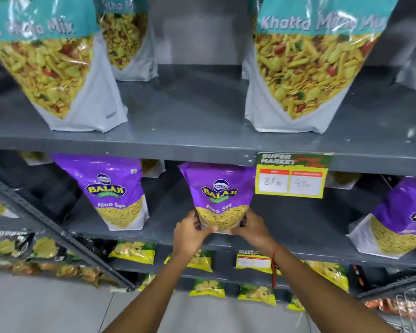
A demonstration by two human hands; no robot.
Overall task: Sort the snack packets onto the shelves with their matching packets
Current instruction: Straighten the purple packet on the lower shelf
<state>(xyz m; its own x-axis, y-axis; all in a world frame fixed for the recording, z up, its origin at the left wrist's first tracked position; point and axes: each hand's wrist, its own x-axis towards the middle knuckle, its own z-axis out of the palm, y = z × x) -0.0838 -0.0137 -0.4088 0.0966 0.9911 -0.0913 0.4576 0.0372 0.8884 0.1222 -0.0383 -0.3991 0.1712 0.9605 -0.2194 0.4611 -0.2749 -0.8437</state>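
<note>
Two bare forearms reach up from the bottom edge, nearest the lens. The left hand [190, 233] and right hand [251, 228] pinch the two bottom corners of a purple Aloo Sev packet [220, 195], fingers curled round its base, thumbs on the front. Both hands are closed on that packet. A red thread bracelet [275, 257] sits on the right wrist.

The packet stands upright at the front edge of the middle shelf [168, 233], its base touching or just above the shelf lip (hard to tell which). A two-hand hold at the bottom looks meant to square the floppy pouch so it stands face out.

Placement fits the task: a matching Aloo Sev packet [117, 191] stands to the left on the same shelf, another [401, 224] leans near the right end. The gap between them is where the held packet goes.

Upper shelf [190, 138] carries teal Khatta Meetha Mix pouches, one at left [48, 68] and one at right [308, 68], a different product, so not the row for this packet. A price tag [292, 175] hangs from the upper shelf's front edge, just right of the held packet's top. Yellow-green chip packets [135, 252] sit on the lower shelves.

Judgement: step is seating and straightening; release likely comes next. Risk: pouch tipping forward off the front edge.
</note>
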